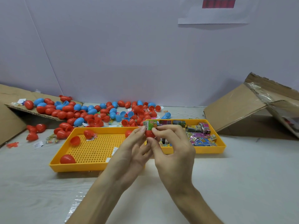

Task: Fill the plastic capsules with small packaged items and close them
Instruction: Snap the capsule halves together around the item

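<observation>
Between both hands, above the gap between two yellow trays, is a red capsule half (pixel 149 134) with a small green packaged item (pixel 150 124) sticking out of its top. My left hand (pixel 131 152) pinches the capsule and packet from the left. My right hand (pixel 171 147) pinches them from the right with thumb and forefinger. The left yellow tray (pixel 90 149) holds a closed red capsule (pixel 67 159) and red halves (pixel 75 140). The right yellow tray (pixel 208 148) holds several packaged items (pixel 201 137).
A pile of red and blue capsules (pixel 90 112) lies behind the trays, spilling from a cardboard flap (pixel 9 94) at the left. A torn cardboard box (pixel 252 107) leans at the right. A few capsules (pixel 33 131) and small bags lie left of the trays.
</observation>
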`<action>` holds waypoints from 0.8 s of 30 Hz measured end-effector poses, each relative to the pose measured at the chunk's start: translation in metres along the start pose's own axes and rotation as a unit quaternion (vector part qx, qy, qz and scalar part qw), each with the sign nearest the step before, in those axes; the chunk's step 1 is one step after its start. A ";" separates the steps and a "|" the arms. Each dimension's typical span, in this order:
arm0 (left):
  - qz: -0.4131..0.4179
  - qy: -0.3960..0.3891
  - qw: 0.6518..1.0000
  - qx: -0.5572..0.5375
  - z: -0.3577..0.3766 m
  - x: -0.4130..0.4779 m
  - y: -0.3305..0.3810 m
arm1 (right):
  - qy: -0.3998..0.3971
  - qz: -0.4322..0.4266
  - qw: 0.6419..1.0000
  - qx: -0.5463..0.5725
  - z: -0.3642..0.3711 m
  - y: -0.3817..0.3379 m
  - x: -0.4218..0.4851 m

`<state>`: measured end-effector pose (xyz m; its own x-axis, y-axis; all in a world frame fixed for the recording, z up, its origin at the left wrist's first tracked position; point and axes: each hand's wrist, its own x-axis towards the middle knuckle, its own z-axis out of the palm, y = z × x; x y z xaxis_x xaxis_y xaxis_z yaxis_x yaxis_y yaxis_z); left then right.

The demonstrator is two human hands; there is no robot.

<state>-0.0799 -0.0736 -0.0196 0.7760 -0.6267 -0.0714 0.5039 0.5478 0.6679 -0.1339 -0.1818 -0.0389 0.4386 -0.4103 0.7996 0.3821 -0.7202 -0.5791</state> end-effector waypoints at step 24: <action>0.012 -0.006 1.000 0.000 -0.002 0.001 -0.002 | -0.003 0.023 1.000 0.009 -0.004 0.002 0.007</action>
<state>-0.0790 -0.0745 -0.0221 0.7834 -0.6198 -0.0467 0.4848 0.5623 0.6699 -0.1338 -0.1882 -0.0335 0.4611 -0.4384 0.7715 0.3764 -0.6907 -0.6175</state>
